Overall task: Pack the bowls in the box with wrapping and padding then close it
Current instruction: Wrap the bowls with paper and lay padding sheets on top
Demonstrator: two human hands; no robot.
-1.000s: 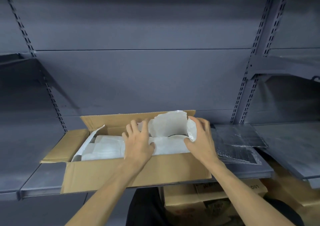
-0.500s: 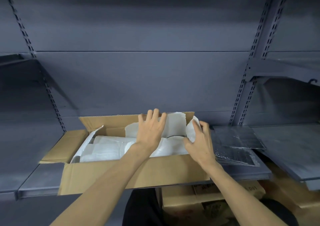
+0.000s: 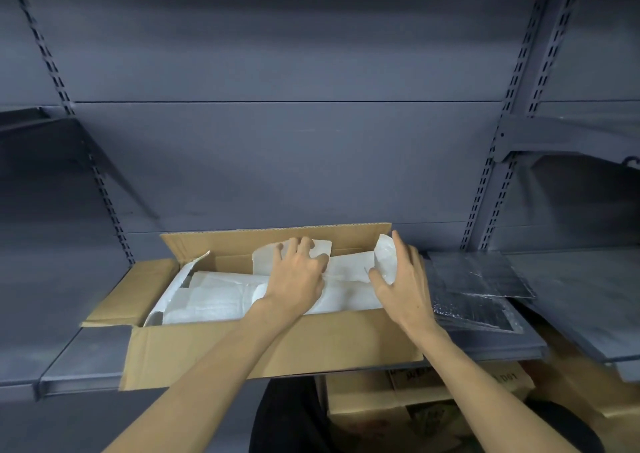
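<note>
a: which step is this?

b: padding, i'd judge. the box [image 3: 273,345] sits on the shelf [image 3: 83,359], flaps up, full of white foam wrap [image 3: 214,296]. the left hand [image 3: 298,276] lies on a sheet at the back, fingers curled into it. the right hand [image 3: 401,279] has fingers fairly straight against an upright fold of wrap by the right wall.

a: and the bowls?

b: none visible (presumably under the wrap, i can't tell).

a: next?

b: probably flatten those raised sheets below the rim so the flaps can fold. the silver sheets [image 3: 478,289] lie just beside the box.
</note>
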